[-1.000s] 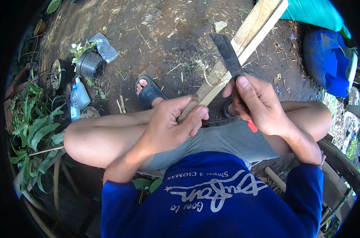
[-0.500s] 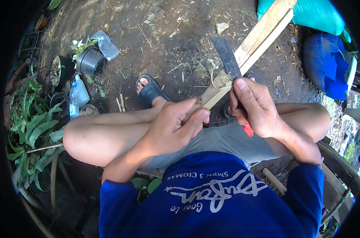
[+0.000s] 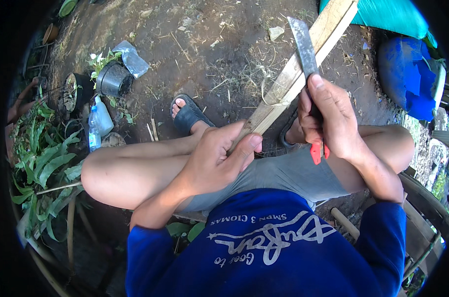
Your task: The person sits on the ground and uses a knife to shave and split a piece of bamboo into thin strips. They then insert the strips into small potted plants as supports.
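A long split piece of bamboo (image 3: 280, 94) slants up and to the right from my lap. My left hand (image 3: 215, 157) is wrapped around its lower end, thumb on top. My right hand (image 3: 334, 115) grips a knife (image 3: 304, 45) by its handle, whose red end (image 3: 317, 152) sticks out below the fist. The dark, flat blade lies across the upper part of the bamboo, pointing up and left. A thin curled shaving (image 3: 265, 94) hangs from the bamboo's edge between my hands.
A sandalled foot (image 3: 191, 116) rests on bare soil. Left are a black plant pot (image 3: 114, 79), a plastic bag (image 3: 131, 58), a clear bottle (image 3: 94, 129) and leafy plants (image 3: 51, 161). A broken blue container (image 3: 406, 74) and a teal sack (image 3: 390, 17) stand at the upper right.
My right hand has moved up and right along the bamboo with the knife, and the blade has turned more upright. The bamboo's far end has shifted slightly left. My left hand has stayed in place.
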`<state>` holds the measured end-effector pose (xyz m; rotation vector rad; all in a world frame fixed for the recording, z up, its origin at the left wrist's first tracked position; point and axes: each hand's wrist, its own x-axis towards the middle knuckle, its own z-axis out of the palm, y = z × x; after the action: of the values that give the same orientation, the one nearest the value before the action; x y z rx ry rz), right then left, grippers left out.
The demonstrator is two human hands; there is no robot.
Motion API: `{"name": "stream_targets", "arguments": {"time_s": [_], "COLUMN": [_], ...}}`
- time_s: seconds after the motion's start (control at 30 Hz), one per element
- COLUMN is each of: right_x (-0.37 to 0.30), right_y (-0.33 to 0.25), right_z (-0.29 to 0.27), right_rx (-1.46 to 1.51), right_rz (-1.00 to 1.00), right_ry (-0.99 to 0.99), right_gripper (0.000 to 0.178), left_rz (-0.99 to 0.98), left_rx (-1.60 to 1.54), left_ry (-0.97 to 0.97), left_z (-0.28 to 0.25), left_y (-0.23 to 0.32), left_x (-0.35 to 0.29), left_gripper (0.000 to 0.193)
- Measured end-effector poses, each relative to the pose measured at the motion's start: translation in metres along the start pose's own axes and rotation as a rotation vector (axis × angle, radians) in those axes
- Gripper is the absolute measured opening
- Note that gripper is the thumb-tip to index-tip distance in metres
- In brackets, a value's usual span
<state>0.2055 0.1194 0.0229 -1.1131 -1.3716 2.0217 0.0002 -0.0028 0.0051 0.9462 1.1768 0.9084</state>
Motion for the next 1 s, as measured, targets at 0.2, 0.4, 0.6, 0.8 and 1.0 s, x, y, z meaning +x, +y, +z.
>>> {"name": "stream_targets", "arguments": {"time_s": [0.2, 0.4, 0.6, 0.8, 1.0], "right_x": [0.001, -0.006, -0.004, -0.005, -0.003], "right_y": [0.001, 0.012, 0.016, 0.014, 0.01], "right_z": [0.0, -0.004, -0.007, -0.005, -0.006], "right_rx": [-0.051, -0.186, -0.252, -0.284, -0.247], "right_rz": [-0.03, 0.016, -0.039, -0.086, -0.076], "right_ry": [-0.14, -0.302, -0.285, -0.169, -0.182], "right_gripper": [0.049, 0.048, 0.047, 0.046, 0.047], "left_rz": [-0.048, -0.018, -0.045, -0.053, -0.068], "left_rx": [-0.057, -0.037, -0.025, -0.071, -0.037], "left_ry": [0.005, 0.0, 0.01, -0.003, 0.033], "left_z": [0.002, 0.001, 0.003, 0.001, 0.002], "left_y": [0.003, 0.005, 0.005, 0.006, 0.007], "left_x": [0.001, 0.002, 0.002, 0.0, -0.001], "left_gripper": [0.021, 0.023, 0.023, 0.022, 0.022]}}
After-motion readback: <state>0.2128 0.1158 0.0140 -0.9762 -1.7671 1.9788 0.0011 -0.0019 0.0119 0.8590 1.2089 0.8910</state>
